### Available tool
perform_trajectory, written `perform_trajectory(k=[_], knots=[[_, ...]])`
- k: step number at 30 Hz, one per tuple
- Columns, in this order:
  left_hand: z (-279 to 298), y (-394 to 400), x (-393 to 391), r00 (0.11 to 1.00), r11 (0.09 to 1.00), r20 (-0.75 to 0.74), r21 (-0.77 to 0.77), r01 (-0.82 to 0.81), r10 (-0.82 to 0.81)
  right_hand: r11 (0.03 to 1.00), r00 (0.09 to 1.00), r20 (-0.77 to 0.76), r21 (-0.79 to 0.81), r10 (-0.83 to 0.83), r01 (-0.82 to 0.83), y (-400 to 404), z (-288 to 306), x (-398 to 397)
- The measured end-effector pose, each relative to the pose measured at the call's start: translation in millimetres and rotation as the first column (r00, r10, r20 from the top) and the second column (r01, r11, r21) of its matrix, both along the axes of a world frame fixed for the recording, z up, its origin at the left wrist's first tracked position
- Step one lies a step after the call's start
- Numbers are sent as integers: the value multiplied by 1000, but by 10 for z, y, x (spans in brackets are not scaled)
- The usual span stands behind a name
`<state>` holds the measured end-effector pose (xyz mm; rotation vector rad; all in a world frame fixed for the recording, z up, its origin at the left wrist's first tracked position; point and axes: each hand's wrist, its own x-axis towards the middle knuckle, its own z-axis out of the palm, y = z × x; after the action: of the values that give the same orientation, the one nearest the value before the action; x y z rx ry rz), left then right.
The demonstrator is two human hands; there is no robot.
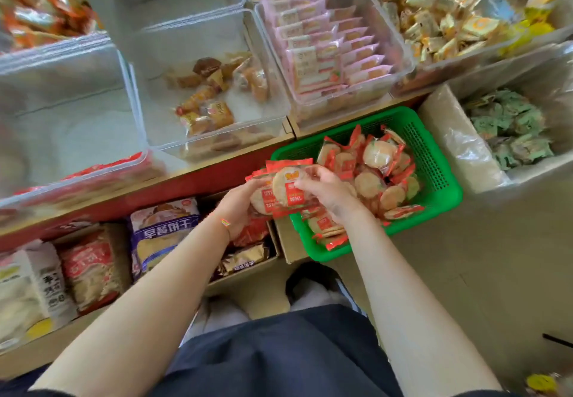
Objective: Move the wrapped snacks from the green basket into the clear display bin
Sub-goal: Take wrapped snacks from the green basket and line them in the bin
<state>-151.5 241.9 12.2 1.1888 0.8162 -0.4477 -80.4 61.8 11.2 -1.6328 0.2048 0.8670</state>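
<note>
Hands meet over the near left corner of the green perforated plastic basket (pixel 434 161): the left hand (pixel 240 207) cups from below a stack of round rice crackers in red-and-clear wrappers (pixel 286 192), and the right hand (pixel 328 190) pinches the top packet with thumb and curled fingers. More such packets lie in the basket. Beyond the red shelf edge stands a clear plastic display bin (pixel 77 136), well apart from the stack.

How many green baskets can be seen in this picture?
1. The green basket sits right of centre, below the bin of pink packets, with red wrapped snacks inside. Others may be outside the view.
</note>
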Motion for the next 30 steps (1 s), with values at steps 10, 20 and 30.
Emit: perform_trajectory(k=[10,20,30], knots=[[369,2539,-1750,967,991,253,111,-69,39,930,928,67,-3,366,-367,2475,474,-1545],[751,3985,-2198,949,973,276,122,-196,156,901,868,241,-113,433,-418,4188,955,-1828],[600,4663,-1989,862,839,317,255,-480,396,964,843,476,-206,250,-169,4894,956,-1264]])
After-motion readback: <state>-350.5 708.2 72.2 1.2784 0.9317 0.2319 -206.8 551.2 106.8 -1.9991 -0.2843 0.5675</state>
